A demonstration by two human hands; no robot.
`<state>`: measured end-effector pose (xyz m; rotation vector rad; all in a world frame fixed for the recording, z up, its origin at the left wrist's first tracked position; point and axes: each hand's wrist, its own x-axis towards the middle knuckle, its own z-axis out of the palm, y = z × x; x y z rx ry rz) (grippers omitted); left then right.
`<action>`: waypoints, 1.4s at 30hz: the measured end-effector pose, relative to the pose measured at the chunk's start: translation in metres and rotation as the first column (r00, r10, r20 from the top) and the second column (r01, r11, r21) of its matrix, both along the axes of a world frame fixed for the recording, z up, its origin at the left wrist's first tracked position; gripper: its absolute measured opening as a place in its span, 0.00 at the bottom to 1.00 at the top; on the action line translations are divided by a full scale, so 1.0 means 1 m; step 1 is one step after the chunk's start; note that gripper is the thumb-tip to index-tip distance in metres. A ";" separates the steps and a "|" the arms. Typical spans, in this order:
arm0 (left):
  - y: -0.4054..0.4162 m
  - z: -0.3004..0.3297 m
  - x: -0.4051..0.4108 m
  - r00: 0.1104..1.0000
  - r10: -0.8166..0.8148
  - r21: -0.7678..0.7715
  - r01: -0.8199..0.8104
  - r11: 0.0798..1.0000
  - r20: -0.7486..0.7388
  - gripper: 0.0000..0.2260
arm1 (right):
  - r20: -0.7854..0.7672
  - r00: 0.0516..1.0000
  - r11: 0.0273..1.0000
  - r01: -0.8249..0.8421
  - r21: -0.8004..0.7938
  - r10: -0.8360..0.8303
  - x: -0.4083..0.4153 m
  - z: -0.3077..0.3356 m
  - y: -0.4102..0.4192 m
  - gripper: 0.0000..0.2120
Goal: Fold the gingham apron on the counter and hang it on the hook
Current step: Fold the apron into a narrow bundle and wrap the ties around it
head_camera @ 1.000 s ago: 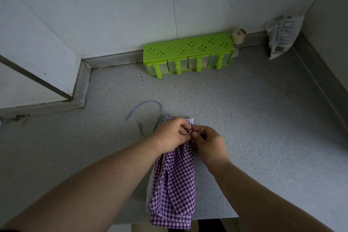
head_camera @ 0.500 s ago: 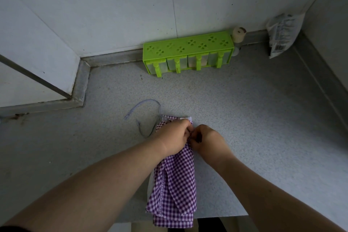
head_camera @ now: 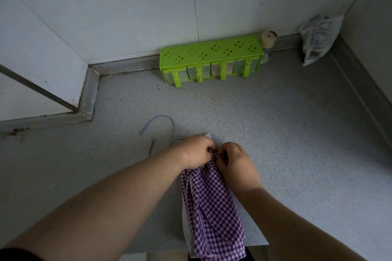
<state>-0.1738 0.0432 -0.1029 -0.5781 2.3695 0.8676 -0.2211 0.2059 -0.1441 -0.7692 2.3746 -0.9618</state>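
Note:
The purple-and-white gingham apron lies folded into a narrow strip on the grey counter, its lower end hanging over the front edge. My left hand and my right hand meet at its top end, both pinching the cloth with knuckles close together. A thin blue-grey apron string loops on the counter to the left of my left hand. No hook is in view.
A lime-green spice rack with several small drawers stands against the back wall. A small cork-topped jar sits at its right end. A plastic packet leans in the far right corner. A wall step juts in at the left.
My hands have drawn the apron's top end slightly toward me and bunched it. The white corner under my left hand shows less. The hanging end has shifted a little.

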 end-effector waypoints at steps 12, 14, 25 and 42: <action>0.001 -0.002 0.010 0.996 0.041 -0.039 -0.044 0.998 -0.076 0.06 | -0.048 0.998 0.999 -0.033 0.006 0.033 -0.004 -0.006 0.006 0.03; 0.001 -0.001 0.011 0.995 0.060 -0.031 -0.062 0.998 -0.075 0.05 | -0.066 0.997 0.999 -0.051 0.001 0.051 -0.004 -0.004 0.005 0.03; -0.004 -0.003 0.014 0.943 0.321 0.062 -0.316 0.947 -0.086 0.08 | -0.058 0.981 0.980 -0.178 0.085 0.184 -0.007 0.001 0.006 0.04; -0.034 0.009 0.046 0.758 0.555 -0.053 -0.606 0.794 -0.344 0.11 | -0.165 0.937 0.947 -0.288 0.142 0.309 -0.021 0.028 -0.020 0.09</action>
